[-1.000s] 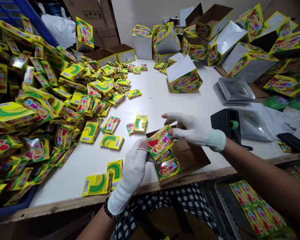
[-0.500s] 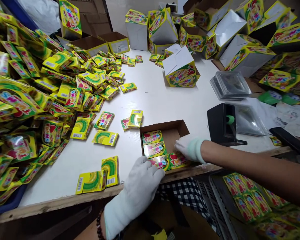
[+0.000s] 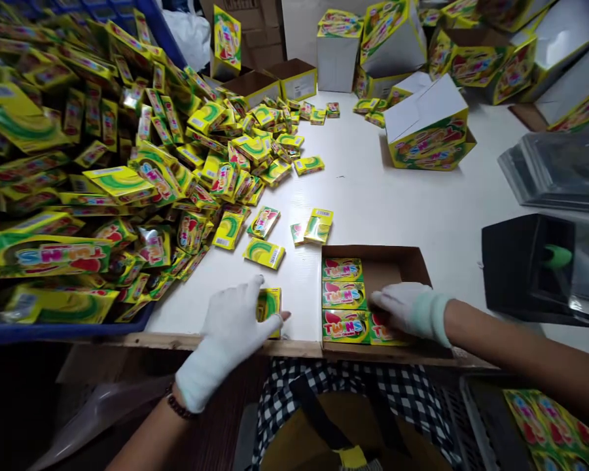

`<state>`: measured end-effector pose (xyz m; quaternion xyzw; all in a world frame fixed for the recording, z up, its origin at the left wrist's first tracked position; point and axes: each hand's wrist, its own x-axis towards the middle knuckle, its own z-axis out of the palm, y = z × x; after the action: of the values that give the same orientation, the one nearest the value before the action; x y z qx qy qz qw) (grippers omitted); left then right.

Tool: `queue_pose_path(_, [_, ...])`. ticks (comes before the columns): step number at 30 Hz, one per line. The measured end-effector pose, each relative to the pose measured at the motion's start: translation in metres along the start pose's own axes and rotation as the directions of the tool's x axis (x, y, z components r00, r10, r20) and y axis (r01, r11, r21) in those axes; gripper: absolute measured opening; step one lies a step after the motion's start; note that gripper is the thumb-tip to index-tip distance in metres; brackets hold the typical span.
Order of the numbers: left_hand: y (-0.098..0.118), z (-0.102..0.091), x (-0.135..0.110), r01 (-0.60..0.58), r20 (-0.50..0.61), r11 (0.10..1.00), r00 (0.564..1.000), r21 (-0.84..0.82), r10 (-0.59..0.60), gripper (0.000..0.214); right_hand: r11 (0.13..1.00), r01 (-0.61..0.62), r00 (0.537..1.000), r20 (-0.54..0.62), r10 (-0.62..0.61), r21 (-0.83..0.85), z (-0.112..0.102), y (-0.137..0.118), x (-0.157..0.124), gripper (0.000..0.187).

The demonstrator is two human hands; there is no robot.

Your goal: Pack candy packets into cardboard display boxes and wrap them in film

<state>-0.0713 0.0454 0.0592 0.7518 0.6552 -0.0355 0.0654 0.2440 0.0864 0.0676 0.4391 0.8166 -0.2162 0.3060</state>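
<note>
My left hand (image 3: 235,324), in a white glove, is over the table's front edge with thumb and fingers apart around a yellow box of TWINS sweets (image 3: 269,302). Part of that small box is hidden behind the hand. My gloved right hand (image 3: 405,307) is inside a shallow brown carton (image 3: 397,258), fingers stretched toward the left over the packs. Three TWINS packs (image 3: 344,296) stand in a column along the carton's left side. Beside the lowest one is another pack (image 3: 380,330), partly covered by my right hand.
A large heap of small yellow boxes (image 3: 127,183) spills from a blue crate (image 3: 142,320) at left. Several loose packs (image 3: 264,254) lie left of the carton. A black tape dispenser (image 3: 525,261) and clear plastic cases (image 3: 559,170) are at right. Display boxes (image 3: 427,127) stand behind.
My left hand has left the carton and moved left to the loose yellow packs, its fingers spreading. My right hand stays in the carton. The view has turned left.
</note>
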Motion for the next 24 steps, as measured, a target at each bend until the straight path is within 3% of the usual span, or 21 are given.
queue_pose_path(2, [0.007,0.011,0.007,0.007,0.059,0.998,0.998,0.056,-0.010,0.071,1.000,-0.014,0.999,-0.038,0.015,0.004,-0.012,-0.001,-0.006,0.029])
queue_pose_path(4, [0.014,0.019,0.015,0.033,0.035,0.999,0.999,-0.023,-0.032,0.058,0.999,0.003,0.992,-0.127,0.003,0.046,-0.026,0.001,-0.013,0.026])
queue_pose_path(6, [0.015,0.020,0.022,0.027,-0.059,0.960,0.997,-0.278,-0.046,0.054,0.990,0.071,0.961,-0.276,-0.034,0.125,-0.036,0.003,-0.019,0.027])
queue_pose_path(7, [0.015,0.017,0.025,-0.010,-0.117,0.890,0.992,-0.457,-0.049,0.057,0.976,0.120,0.930,-0.365,-0.047,0.179,-0.039,0.004,-0.022,0.028])
queue_pose_path(9, [0.015,0.006,0.027,-0.116,-0.205,0.607,0.975,-0.786,-0.080,0.062,0.922,0.223,0.851,-0.524,-0.025,0.317,-0.043,0.003,-0.023,0.030])
queue_pose_path(11, [0.022,-0.008,0.024,-0.161,-0.195,0.250,0.974,-0.955,-0.119,0.063,0.826,0.330,0.799,-0.601,0.013,0.457,-0.046,-0.003,-0.020,0.031])
queue_pose_path(13, [0.039,-0.018,0.018,-0.151,-0.149,-0.012,0.982,-0.988,-0.118,0.062,0.679,0.444,0.804,-0.595,-0.013,0.585,-0.050,-0.012,-0.013,0.036])
queue_pose_path(15, [0.059,-0.020,0.013,-0.154,-0.146,-0.130,0.987,-0.979,-0.066,0.060,0.493,0.518,0.837,-0.532,-0.125,0.699,-0.055,-0.016,-0.007,0.045])
queue_pose_path(17, [0.076,-0.016,0.008,-0.186,-0.189,-0.108,0.982,-0.977,0.010,0.059,0.345,0.501,0.864,-0.438,-0.248,0.794,-0.062,-0.010,-0.006,0.051])
queue_pose_path(19, [0.080,-0.010,0.007,-0.277,-0.273,0.063,0.960,-0.959,0.070,0.060,0.339,0.414,0.897,-0.315,-0.312,0.845,-0.067,0.007,-0.013,0.048])
queue_pose_path(20, [0.076,-0.007,0.007,-0.336,-0.323,0.200,0.942,-0.920,0.094,0.063,0.399,0.362,0.918,-0.249,-0.308,0.843,-0.069,0.017,-0.018,0.043])
queue_pose_path(22, [0.052,-0.003,0.010,-0.403,-0.386,0.512,0.911,-0.758,0.145,0.064,0.634,0.221,0.973,-0.127,-0.191,0.741,-0.071,0.036,-0.029,0.030])
queue_pose_path(24, [0.015,0.000,0.014,-0.348,-0.338,0.769,0.923,-0.536,0.181,0.059,0.868,0.011,0.998,-0.053,0.018,0.496,-0.070,0.046,-0.033,0.021])
